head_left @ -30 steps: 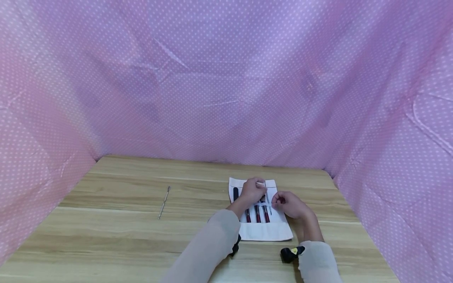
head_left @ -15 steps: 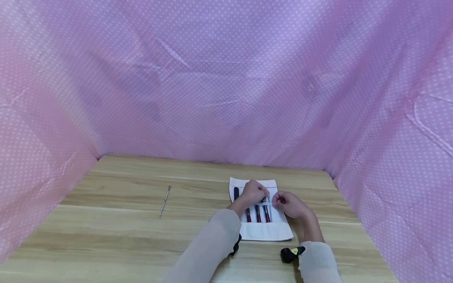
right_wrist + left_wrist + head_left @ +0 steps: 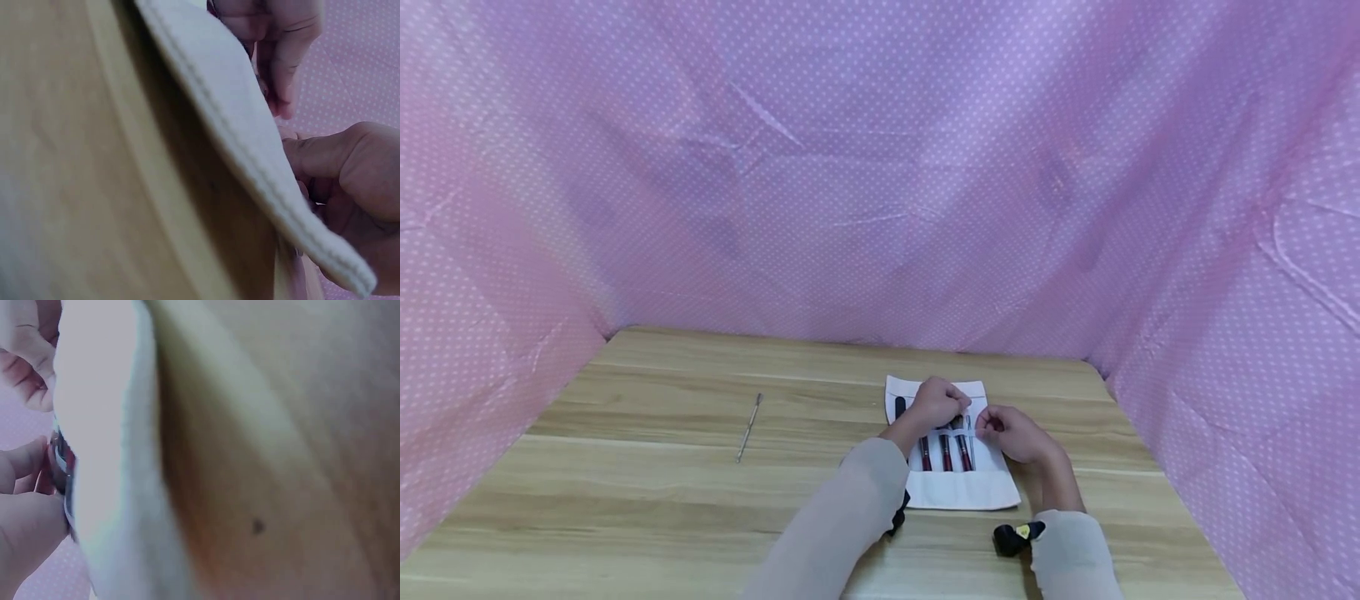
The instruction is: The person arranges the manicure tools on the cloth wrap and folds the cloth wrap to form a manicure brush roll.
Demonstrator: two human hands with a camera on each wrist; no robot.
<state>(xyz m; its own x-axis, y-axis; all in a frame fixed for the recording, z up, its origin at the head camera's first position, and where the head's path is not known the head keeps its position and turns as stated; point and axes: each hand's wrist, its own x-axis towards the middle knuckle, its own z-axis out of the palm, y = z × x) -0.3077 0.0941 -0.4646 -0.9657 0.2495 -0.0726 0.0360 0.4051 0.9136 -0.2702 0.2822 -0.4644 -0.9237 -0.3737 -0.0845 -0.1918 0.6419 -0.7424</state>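
A white cloth tool roll (image 3: 966,492) lies unrolled on the table. Several brushes with dark red handles (image 3: 946,454), a black flat tool (image 3: 900,407) and a thin silver metal tool (image 3: 971,446) stand side by side in it, under a white elastic band. My left hand (image 3: 937,402) reaches over the roll and pinches the silver tool's upper end; the tool's lower end is hidden in the pocket. At the roll's right edge, my right hand (image 3: 1018,435) pinches the elastic band's end. Both wrist views show the fingers partly hidden behind the roll's hem (image 3: 134,487).
Another thin silver tool (image 3: 748,427) with a small widened end lies on the wooden table (image 3: 647,483), left of the roll. Pink dotted cloth (image 3: 880,208) hangs around the table's back and sides. A black wrist camera (image 3: 1015,537) sits at the right sleeve.
The silver tool has slid down toward me under the band, its lower end passing into the pocket. My left hand has shifted slightly to its top end. The right hand has stayed in place.
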